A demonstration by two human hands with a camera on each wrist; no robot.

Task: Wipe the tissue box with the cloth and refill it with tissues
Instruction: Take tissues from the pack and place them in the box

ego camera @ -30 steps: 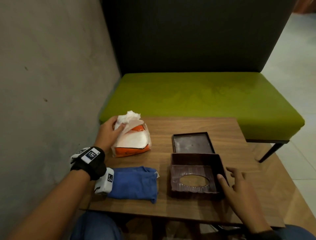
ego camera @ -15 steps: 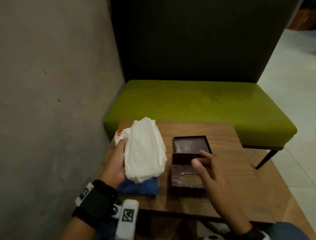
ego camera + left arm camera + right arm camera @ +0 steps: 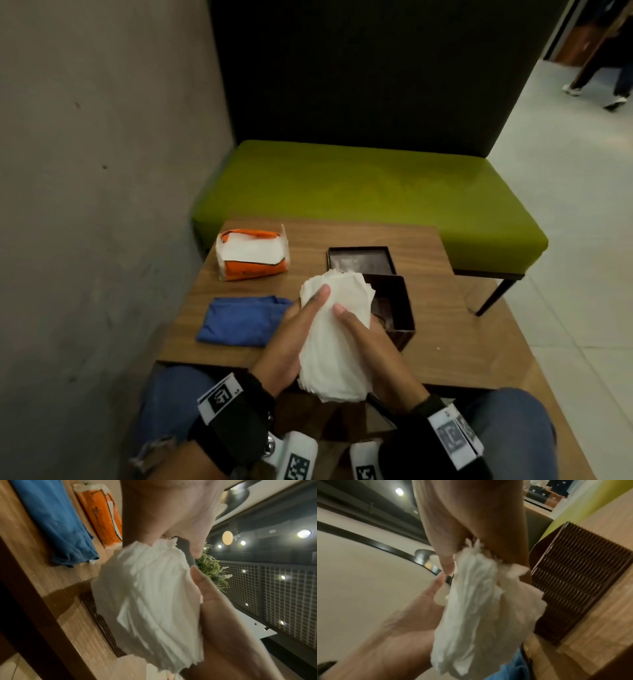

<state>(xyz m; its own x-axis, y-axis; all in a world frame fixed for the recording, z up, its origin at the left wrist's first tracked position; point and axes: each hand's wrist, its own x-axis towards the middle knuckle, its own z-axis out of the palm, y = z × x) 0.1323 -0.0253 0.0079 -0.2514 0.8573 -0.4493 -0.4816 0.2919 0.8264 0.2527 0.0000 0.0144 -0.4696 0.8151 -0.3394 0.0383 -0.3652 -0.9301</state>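
A thick stack of white tissues [image 3: 334,346] is held over the table's near edge, in front of the box. My left hand [image 3: 298,329] grips its left side, thumb on top. On the other side my right hand [image 3: 364,337] grips it the same way. The dark brown woven tissue box [image 3: 397,308] stands open just beyond the stack, partly hidden by it; its ribbed side [image 3: 573,582] shows in the right wrist view. Its flat dark panel [image 3: 359,260] lies behind it. The folded blue cloth [image 3: 243,318] lies to the left on the table.
An opened orange tissue pack [image 3: 253,255] lies at the far left of the wooden table [image 3: 452,329]. A green bench [image 3: 359,185] stands behind the table, with a concrete wall on the left. A person walks at the far right [image 3: 603,78].
My left hand lifted the tissue stack out of the orange pack and brought it toward me. My right hand left the box and took hold of the stack's right side.
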